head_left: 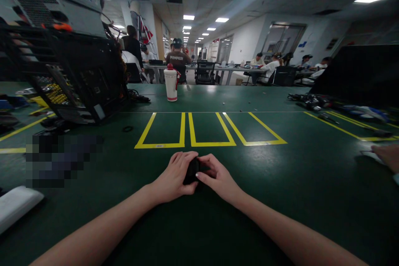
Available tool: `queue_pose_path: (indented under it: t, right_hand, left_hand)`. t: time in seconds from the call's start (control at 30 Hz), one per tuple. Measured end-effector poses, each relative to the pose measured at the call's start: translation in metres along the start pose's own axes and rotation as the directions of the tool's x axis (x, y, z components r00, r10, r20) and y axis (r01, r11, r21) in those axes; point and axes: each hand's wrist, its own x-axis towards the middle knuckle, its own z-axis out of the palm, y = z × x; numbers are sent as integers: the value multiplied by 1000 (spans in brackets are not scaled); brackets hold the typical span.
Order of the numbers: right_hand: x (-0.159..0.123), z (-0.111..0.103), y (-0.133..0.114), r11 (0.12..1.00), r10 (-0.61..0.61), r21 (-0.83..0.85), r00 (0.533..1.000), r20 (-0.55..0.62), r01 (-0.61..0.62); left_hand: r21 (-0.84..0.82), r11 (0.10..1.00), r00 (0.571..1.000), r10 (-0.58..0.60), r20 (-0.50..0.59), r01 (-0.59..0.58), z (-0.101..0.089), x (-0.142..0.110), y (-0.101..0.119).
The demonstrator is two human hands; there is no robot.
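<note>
Both my hands meet around a small, dark, rounded object at the near middle of the green table. My left hand wraps it from the left, fingers over its top and thumb along its near side. From the right, my right hand touches its edge with thumb and bent fingers. The object's kind cannot be made out, since the fingers cover much of it and it is black against the dark tabletop. Just beyond my hands lie three yellow tape outlines on the table.
A cream tumbler with a red lid stands beyond the tape. An open computer case rises at left, a black ring near it. Cables lie at right. Another person's hand reaches in at the right edge.
</note>
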Motion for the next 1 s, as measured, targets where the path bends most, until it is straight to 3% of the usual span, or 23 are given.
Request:
queue_pose_path:
  t: [0.13, 0.37, 0.63, 0.9, 1.0]
  right_hand:
    - [0, 0, 1, 999, -23, -38, 999, -38, 22]
    - [2, -3, -3, 998, 53, -18, 998, -31, -53]
    - [1, -1, 3, 998, -50, -28, 999, -3, 50]
    - [1, -3, 0, 998, 47, -30, 999, -21, -47]
    - [0, -3, 0, 999, 17, -33, 1000, -1, -17]
  left_hand:
    - [-6, 1000, 1000, 1, 0, -1, 1, 1, 0]
    - [-8, 1000, 999, -24, 38, 25, -4, 0, 3]
    - [9, 1000, 1000, 2, -1, -2, 2, 1, 0]
    - [-2, 1000, 999, -15, 49, 15, -8, 1, 8]
    - [1, 1000, 999, -18, 49, 18, -8, 1, 7]
